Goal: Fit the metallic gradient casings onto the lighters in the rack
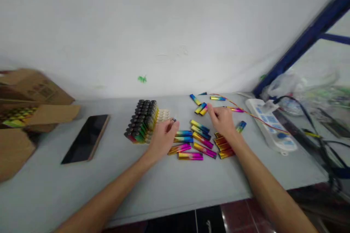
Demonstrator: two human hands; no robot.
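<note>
My left hand [162,134] is closed, with the small dark end of a lighter [173,119] showing between thumb and fingers; the rest is hidden. It is at the right side of a pale rack [163,113], where several black-topped lighters [142,118] stand upright in rows. My right hand [222,119] has its fingers curled, close to two shiny lighters [201,108] in blue, yellow and pink. Whether it grips anything is hidden. Between and below the hands lie several loose metallic lighters [202,140], yellow fading to blue or pink. Orange-gold ones [225,149] lie under my right wrist.
A dark phone [86,139] lies on the grey table [131,185]. At far left an open cardboard box [41,87] holds more lighters. A white power strip [270,125], a thin red wire [255,117] and black cables [308,116] lie right. A wall stands behind.
</note>
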